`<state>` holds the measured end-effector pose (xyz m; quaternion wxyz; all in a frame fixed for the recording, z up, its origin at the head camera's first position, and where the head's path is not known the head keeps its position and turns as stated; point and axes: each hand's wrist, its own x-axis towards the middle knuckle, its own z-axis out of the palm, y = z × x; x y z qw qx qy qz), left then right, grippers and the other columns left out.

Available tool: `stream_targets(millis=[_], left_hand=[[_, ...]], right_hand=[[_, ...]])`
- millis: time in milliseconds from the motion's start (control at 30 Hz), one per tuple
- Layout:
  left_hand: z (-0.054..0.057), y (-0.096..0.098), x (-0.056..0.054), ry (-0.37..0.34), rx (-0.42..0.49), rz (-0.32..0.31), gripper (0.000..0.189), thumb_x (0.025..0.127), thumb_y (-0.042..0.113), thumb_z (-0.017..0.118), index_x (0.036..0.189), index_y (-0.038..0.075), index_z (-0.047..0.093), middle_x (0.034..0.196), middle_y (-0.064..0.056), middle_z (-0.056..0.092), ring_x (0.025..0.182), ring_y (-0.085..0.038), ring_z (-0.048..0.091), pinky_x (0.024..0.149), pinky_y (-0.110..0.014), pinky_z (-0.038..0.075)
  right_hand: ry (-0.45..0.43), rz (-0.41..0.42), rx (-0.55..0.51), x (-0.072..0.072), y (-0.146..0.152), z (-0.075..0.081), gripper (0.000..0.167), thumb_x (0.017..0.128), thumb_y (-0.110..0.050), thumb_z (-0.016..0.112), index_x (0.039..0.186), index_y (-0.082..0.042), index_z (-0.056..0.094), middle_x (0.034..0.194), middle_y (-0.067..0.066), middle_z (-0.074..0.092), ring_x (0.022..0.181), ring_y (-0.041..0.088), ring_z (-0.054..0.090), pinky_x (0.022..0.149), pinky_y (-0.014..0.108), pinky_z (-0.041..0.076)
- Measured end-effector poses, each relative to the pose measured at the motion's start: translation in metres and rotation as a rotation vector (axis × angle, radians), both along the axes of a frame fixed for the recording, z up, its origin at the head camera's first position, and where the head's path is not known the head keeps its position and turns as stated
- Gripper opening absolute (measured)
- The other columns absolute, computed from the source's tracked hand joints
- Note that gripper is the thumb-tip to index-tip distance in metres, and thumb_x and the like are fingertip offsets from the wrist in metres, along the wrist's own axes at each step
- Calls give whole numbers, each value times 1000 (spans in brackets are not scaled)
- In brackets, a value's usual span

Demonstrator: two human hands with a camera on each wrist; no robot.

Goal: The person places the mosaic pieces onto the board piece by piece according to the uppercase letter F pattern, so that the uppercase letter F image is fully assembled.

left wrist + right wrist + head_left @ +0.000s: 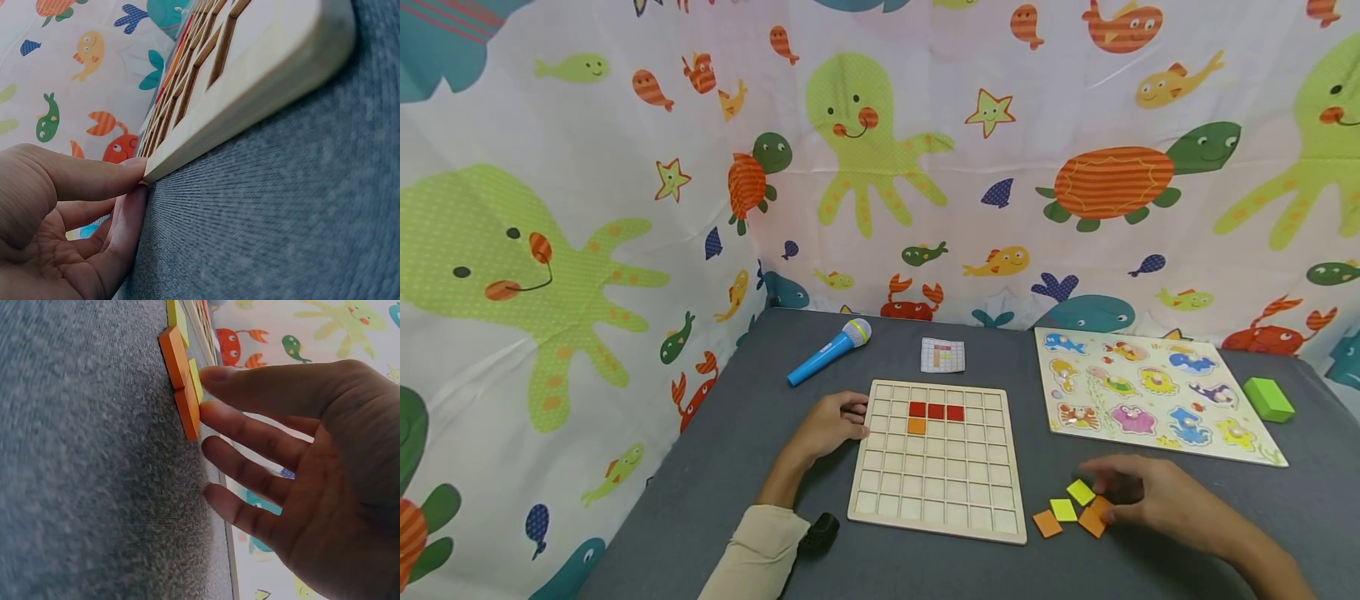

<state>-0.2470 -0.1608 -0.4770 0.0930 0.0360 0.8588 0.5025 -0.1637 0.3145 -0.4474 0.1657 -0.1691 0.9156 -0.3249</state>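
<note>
A wooden grid board (940,527) lies on the grey table. Three red tiles (936,411) sit in a row in its cells, with an orange tile (917,426) below the leftmost one. My left hand (831,429) pinches the board's left edge between thumb and fingers, as the left wrist view (81,219) also shows. Right of the board is a small group of loose yellow tiles (1063,510) and orange tiles (1047,524). Over that group my right hand (1157,500) has thumb and index finger apart, fingertips right at an orange tile (187,412). Its other fingers are loosely bent.
Behind the board lies a small printed grid card (943,355), with a blue toy microphone (829,354) to its left. An animal peg puzzle (1157,396) and a green block (1268,400) are at the right. A dark object (820,533) is by the left sleeve. A patterned curtain (895,275) hangs behind.
</note>
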Motion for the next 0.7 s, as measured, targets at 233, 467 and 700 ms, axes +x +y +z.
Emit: stream_targets(millis=[233,467,700], left_hand=[[1,1,-1,-4,0,2,53,89,1,81,140,1,65,120,-11,68,107,-21,69,96,-42,58],[0,1,0,-10,2,8,51,90,1,80,139,1,65,121,-11,68,107,-22,69,97,-42,58],[0,-1,-1,-5,8,6,52,88,1,82,138,1,66,121,-10,68,106,-20,69,95,-42,58]], right_hand=[[-4,43,23,-3,4,-2,57,83,-22,89,135,-11,69,105,-3,66,89,0,56,77,22,52],[7,40,51,-3,4,-4,53,84,-25,90,130,-11,71,97,-1,61,82,3,52,69,24,46],[2,3,116,-6,4,-4,51,84,-29,90,128,-10,72,93,-2,59,80,6,51,67,25,44]])
